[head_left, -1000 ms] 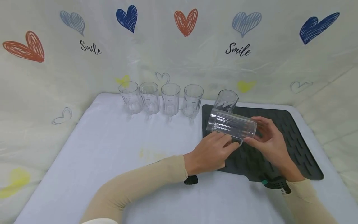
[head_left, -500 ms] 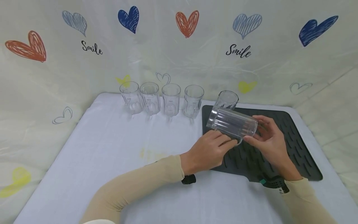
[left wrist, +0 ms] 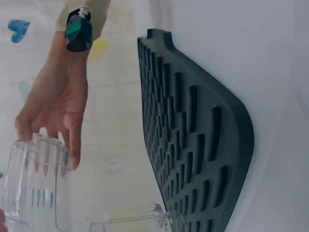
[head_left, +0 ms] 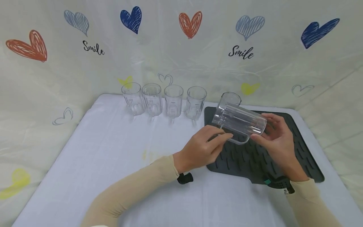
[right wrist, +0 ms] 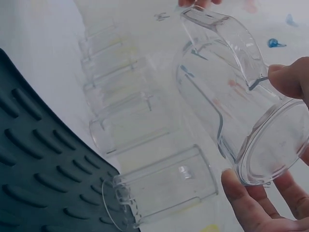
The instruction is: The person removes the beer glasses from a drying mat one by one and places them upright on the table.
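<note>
A clear glass mug is held on its side above the dark mat, tilted down to the right. My right hand grips it round its base end, thumb below and fingers behind. My left hand pinches the handle near the mug's other end; only fingertips of it show in the right wrist view. A second glass mug stands at the mat's far left corner, partly behind the held one. In the left wrist view, the right hand reaches down to the held mug.
Several clear glass mugs stand in a row along the back of the white table, left of the mat. Behind them hangs a pale curtain printed with hearts and words. The mat has raised ridges.
Both hands hold the same mug throughout. It has shifted slightly right and tilted more, and the left hand has slid left along the handle, leaving more of it showing.
</note>
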The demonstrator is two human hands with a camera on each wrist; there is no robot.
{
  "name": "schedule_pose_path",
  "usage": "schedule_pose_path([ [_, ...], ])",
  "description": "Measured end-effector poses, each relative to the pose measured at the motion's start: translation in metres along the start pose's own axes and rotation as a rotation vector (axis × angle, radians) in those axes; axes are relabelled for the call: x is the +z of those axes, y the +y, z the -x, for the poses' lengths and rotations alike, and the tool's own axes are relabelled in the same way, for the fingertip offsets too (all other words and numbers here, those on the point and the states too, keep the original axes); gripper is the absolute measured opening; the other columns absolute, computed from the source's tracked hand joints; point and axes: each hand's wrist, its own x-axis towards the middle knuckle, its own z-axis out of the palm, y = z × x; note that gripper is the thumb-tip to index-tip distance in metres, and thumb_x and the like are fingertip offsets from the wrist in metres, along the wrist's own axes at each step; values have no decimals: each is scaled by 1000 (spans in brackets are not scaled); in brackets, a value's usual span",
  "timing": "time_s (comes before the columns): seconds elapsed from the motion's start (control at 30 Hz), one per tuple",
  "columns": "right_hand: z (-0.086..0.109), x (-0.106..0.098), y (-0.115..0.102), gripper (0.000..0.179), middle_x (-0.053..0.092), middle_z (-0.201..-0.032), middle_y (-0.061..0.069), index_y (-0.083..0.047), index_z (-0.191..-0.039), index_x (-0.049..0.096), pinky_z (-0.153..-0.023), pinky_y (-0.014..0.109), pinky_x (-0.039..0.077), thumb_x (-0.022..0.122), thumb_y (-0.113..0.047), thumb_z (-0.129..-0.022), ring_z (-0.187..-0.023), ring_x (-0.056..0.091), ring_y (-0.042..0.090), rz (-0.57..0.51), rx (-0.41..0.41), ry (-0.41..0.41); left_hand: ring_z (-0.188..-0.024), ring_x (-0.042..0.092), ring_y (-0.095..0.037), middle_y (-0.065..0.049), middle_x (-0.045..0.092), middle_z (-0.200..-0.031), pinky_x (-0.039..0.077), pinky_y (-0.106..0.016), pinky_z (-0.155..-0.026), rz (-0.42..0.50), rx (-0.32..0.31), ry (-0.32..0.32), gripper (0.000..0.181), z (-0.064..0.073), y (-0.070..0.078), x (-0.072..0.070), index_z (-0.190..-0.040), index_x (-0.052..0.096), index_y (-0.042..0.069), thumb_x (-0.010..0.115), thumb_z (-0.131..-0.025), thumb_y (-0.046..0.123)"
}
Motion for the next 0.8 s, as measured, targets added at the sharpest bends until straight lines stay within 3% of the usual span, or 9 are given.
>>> schedule_pose_path([
  [0.2, -4, 2, -7, 76, 58, -136, 2, 1, -145, 47, -90, 12, 58, 62, 32, -78, -116, 63, 10, -20, -18, 21, -93, 60, -15, -7, 65, -106, 53, -17, -82, 94, -76, 101, 27, 7, -3, 0, -118, 70, 4, 72, -91, 3],
  [0.4, -7, 4, -13, 75, 58, -136, 7, 1, -144, 47, -88, 16, 60, 58, 36, -78, -116, 63, 15, -161, -47, 40, -91, 63, -13, -8, 67, -107, 54, -13, -77, 232, -232, 89, 26, 15, -1, 4, -118, 69, 3, 74, -93, 8],
  [0.57, -10, 8, -12, 75, 55, -137, 9, -1, -144, 46, -90, 17, 61, 58, 35, -80, -120, 62, 18, -186, -44, 74, -99, 71, -17, -11, 71, -111, 59, -15, -86, 525, -439, 99, 31, 16, 5, 10, -123, 66, 1, 74, -94, 5],
  [0.73, -10, 18, -11, 73, 53, -135, 10, 0, -143, 46, -93, 20, 61, 57, 35, -80, -123, 61, 20, -243, -58, 94, -109, 73, -31, -25, 70, -122, 62, -31, -97, 905, -641, 157, 32, 13, 13, 16, -128, 63, -6, 67, -96, -2],
  [0.8, -10, 22, -10, 73, 53, -136, 11, 1, -143, 45, -94, 20, 61, 57, 35, -80, -124, 61, 20, -251, -69, 88, -113, 74, -27, -28, 68, -127, 61, -33, -100, 1064, -747, 185, 34, 12, 16, 19, -131, 61, -8, 66, -98, -1],
])
